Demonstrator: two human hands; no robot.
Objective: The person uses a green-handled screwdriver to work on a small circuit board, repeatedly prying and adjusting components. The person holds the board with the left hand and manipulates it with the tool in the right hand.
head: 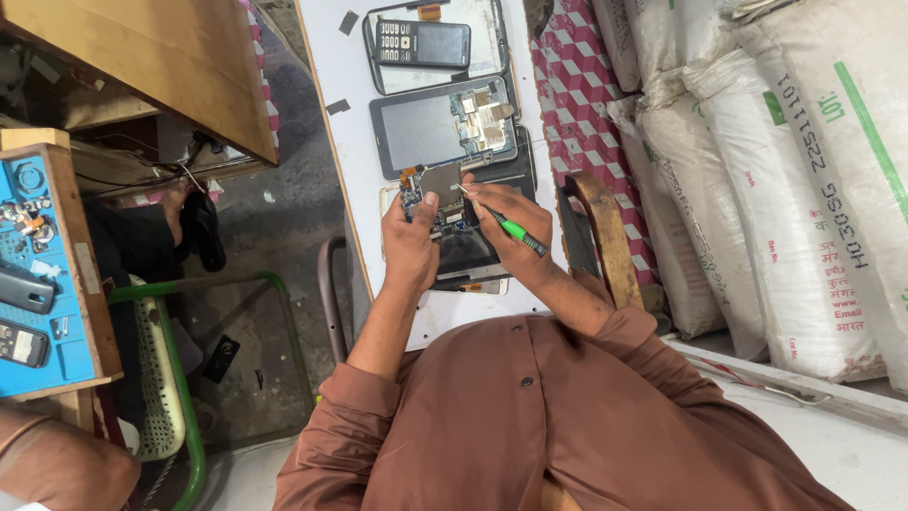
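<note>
1. Seen from above, a person in a brown shirt sits at a narrow white work board (345, 114).
2. The left hand (409, 241) presses down on an opened dark tablet with its circuit board exposed (452, 237), fingers close together, steadying it.
3. The right hand (515, 227) has its fingers clamped on a green-handled screwdriver (506, 225), tip touching the circuit board.
4. Judged step: working a small screw or part on the board. The next move seems to call for a steady tip and light pressure.
5. Further up the board lie a second opened grey tablet (440, 128) and a black keypad phone (423, 44).
</note>
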